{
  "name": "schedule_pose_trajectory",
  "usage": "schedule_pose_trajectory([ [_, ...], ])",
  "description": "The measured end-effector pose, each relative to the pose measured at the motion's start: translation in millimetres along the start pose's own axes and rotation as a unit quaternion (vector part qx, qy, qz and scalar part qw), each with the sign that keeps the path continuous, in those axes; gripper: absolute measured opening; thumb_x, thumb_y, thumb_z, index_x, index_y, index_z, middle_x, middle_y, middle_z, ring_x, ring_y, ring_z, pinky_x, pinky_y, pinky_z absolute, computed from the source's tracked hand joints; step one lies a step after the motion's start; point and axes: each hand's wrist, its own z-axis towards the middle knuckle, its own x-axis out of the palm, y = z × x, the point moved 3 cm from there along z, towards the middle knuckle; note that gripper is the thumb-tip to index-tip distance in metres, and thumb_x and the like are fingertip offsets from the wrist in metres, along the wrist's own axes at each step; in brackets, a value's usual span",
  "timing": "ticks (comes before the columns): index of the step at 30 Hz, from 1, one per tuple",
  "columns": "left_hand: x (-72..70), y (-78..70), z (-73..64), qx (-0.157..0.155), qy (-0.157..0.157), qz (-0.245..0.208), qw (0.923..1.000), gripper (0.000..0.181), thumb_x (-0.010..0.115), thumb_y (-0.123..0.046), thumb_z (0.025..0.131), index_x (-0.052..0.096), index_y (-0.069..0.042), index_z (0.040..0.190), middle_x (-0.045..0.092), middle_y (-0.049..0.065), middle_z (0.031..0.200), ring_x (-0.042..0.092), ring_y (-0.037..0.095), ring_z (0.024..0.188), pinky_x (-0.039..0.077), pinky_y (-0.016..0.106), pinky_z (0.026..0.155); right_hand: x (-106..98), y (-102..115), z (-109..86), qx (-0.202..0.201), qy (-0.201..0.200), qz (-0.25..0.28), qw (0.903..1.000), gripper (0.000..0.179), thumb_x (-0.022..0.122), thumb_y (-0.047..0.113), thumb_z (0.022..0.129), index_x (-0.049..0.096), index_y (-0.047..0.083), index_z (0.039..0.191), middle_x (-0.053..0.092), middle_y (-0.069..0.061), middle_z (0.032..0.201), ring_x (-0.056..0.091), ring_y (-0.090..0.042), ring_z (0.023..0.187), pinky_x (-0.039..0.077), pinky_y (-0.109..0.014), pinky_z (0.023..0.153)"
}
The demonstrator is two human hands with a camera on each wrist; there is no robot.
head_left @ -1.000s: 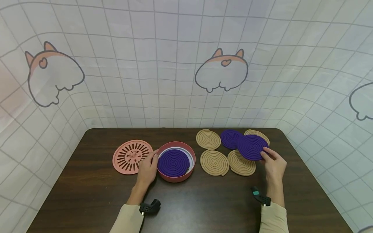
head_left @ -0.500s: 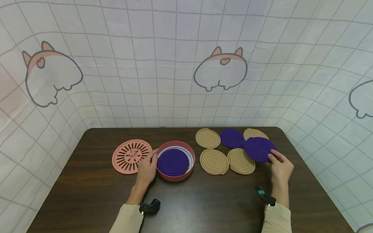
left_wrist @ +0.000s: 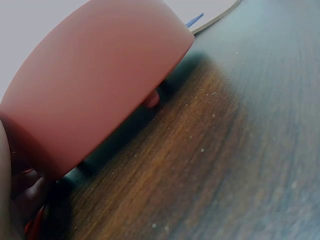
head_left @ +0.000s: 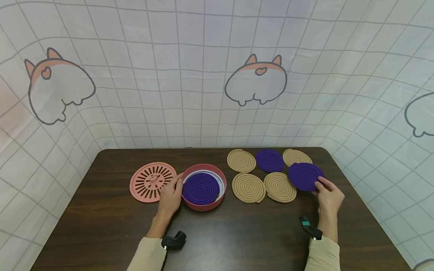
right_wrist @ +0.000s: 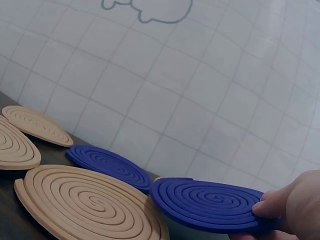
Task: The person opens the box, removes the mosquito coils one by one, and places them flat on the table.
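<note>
In the head view my right hand (head_left: 329, 197) pinches a purple mosquito coil (head_left: 305, 176) by its right edge, thumb on top. The right wrist view shows that coil (right_wrist: 215, 200) held nearly level, its near edge overlapping a tan coil (right_wrist: 95, 202). My left hand (head_left: 170, 195) grips the left side of a round red mosquito coil holder (head_left: 205, 207), thumb at the rim. Inside the holder, over a white lining, lies another purple coil (head_left: 201, 189). From the left wrist the holder's outer wall (left_wrist: 100, 75) fills much of the view, with a small foot below.
A pink slotted lid (head_left: 142, 190) lies left of the holder, partly behind my left hand. Right of the holder several tan coils (head_left: 249, 188) and a purple coil (head_left: 269, 160) lie on the dark wooden table (head_left: 237, 237). A grid-patterned curtain (head_left: 190, 94) surrounds the back and sides.
My right hand has moved right and slightly toward me with the purple coil, uncovering more of the tan and purple coils behind it. My left hand stays on the holder.
</note>
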Motion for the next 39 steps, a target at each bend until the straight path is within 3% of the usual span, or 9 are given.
schedule_pose_trajectory([
  [5,0.6,-0.6,0.3,-0.001,0.0,-0.003,1.0,0.036,0.047,-0.026,0.105,0.068,-0.011,0.13,0.071,0.013,0.123,0.068,0.029,0.114,0.052,0.051,0.097,-5.5,-1.6,1.8,0.011,0.001,0.003,0.9999,0.037,0.067,0.007,0.094,0.066,0.002,0.13,0.056,0.004,0.106,0.064,-0.001,0.07,0.055,-0.017,0.06],
  [26,0.5,-2.4,0.9,0.001,-0.005,-0.006,1.0,0.035,0.048,-0.025,0.104,0.069,-0.011,0.129,0.072,0.013,0.121,0.069,0.029,0.112,0.053,0.051,0.096,-21.3,-5.0,4.2,0.041,-0.014,-0.004,0.999,0.035,0.066,0.005,0.093,0.069,0.005,0.128,0.054,0.003,0.105,0.061,-0.001,0.069,0.054,-0.017,0.058],
  [39,-0.1,-1.2,0.5,0.007,-0.005,-0.001,1.0,0.036,0.047,-0.025,0.105,0.068,-0.009,0.129,0.072,0.013,0.122,0.069,0.03,0.112,0.053,0.051,0.095,-21.5,-7.8,7.0,0.029,0.001,-0.067,0.9973,0.035,0.064,0.005,0.094,0.065,-0.001,0.129,0.055,0.004,0.102,0.06,0.0,0.066,0.054,-0.018,0.057],
])
